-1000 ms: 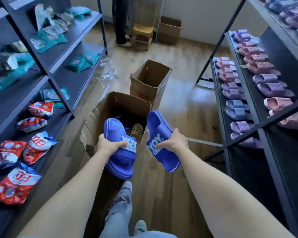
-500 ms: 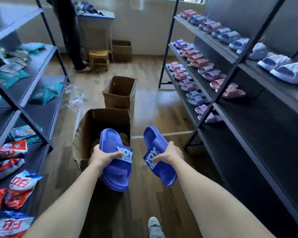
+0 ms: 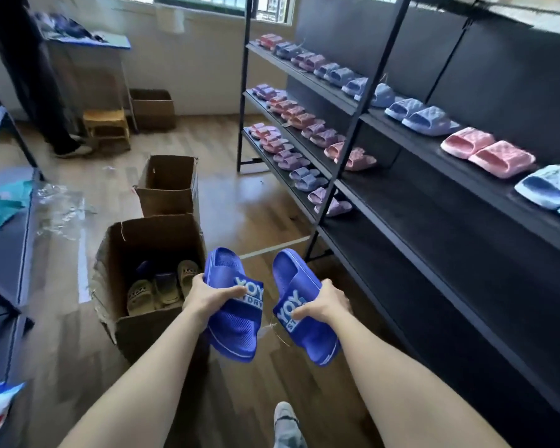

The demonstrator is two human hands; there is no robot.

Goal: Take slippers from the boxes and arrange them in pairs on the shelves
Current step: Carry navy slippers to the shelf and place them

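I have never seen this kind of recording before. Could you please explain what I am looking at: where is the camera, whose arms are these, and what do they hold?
There is no machine here. A person wears one wide-angle camera on the head, so you look down along their two bare arms. The left hand grips one blue slipper and the right hand grips the matching blue slipper. Beside them on the floor stands an open cardboard box with brown slippers inside. On the right is a dark shelf unit; pink slippers, purple and light blue ones lie there in pairs. A second box stands further back.
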